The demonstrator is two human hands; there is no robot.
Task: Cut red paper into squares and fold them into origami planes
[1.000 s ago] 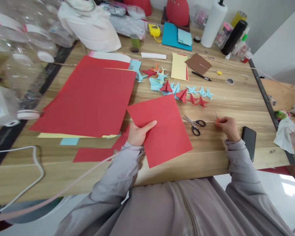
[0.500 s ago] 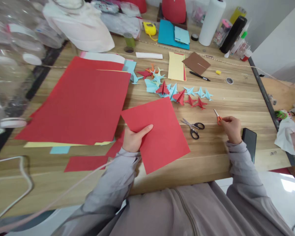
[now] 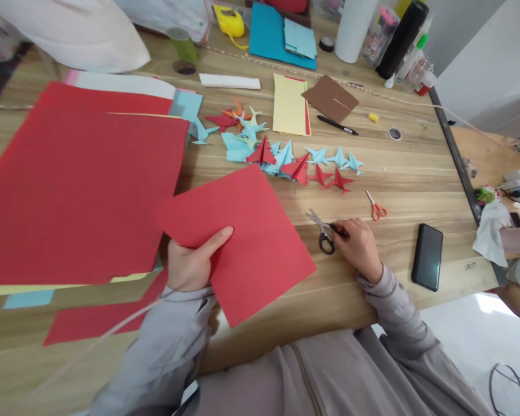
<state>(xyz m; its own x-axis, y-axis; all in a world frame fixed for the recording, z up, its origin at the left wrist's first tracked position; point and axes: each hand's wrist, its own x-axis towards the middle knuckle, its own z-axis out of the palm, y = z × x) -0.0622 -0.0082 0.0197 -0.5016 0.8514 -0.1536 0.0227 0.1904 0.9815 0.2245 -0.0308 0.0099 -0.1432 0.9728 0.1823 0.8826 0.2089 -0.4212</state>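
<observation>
At the left, large red sheets (image 3: 84, 196) lie on the tabletop (image 3: 455, 231); beside them, the left hand (image 3: 189, 266) grips a smaller red sheet (image 3: 253, 254), thumb on top, its fingers probably underneath, though hidden. Next, the right hand (image 3: 359, 244) pinches one loop of the black-handled scissors (image 3: 323, 226). Half a second ago it held the orange-handled scissors (image 3: 374, 204), now lying free, left of the phone (image 3: 428, 257); the cutting tool seems to have been swapped.
</observation>
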